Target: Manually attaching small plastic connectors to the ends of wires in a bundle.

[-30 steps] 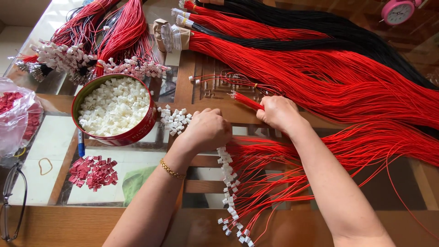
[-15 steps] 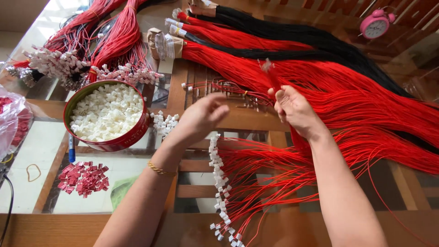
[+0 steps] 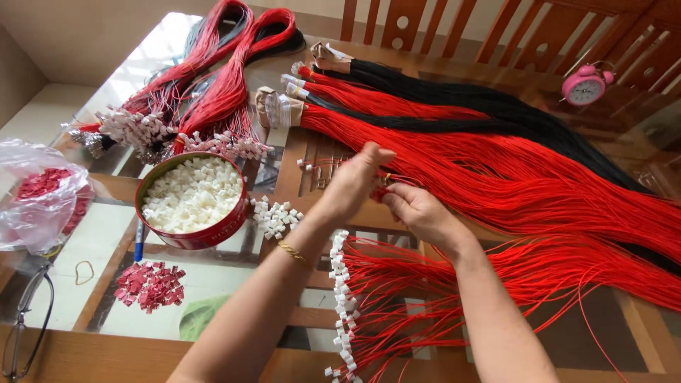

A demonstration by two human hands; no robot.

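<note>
Two hands meet over the middle of the glass-topped table (image 3: 213, 284), and I log what lies about them.

Left hand (image 3: 352, 186): fingers curled and pinched together at the tips, closed on something small where it meets the other hand; I cannot tell exactly what. A thin gold bracelet (image 3: 293, 252) circles the wrist.

Right hand (image 3: 418, 211): fingers bent inward, pinching the end of a thin red wire (image 3: 379, 190) just beside the left fingertips.

Finished wires (image 3: 397, 298): a fanned row of thin red strands lying under both forearms, each ending in a small white blocky connector; the connectors form a ragged vertical line.

Loose bundles: a long, glossy red wire bundle (image 3: 511, 177) sweeping to the right, with a black wire bundle (image 3: 496, 106) beyond it, their near ends wrapped in pale tape.

Round red tin (image 3: 193, 198): shallow, metal, filled with small white plastic connectors. It sits left of the hands.

Small white heap (image 3: 275, 216): the same connectors, loose, between tin and left hand.

Red connector pile (image 3: 150, 284): small, squarish pieces, near the front edge.

Looped wire coils (image 3: 213, 78): red and dark, with white ends, at the far left.

Clear plastic bag (image 3: 42, 198): crinkled, holding red pieces, far left.

Also: a blue pen (image 3: 139, 242), a rubber band (image 3: 84, 271), wire-framed spectacles (image 3: 25, 319), a pink alarm clock (image 3: 586, 85), and wooden chair backs (image 3: 425, 25).
</note>
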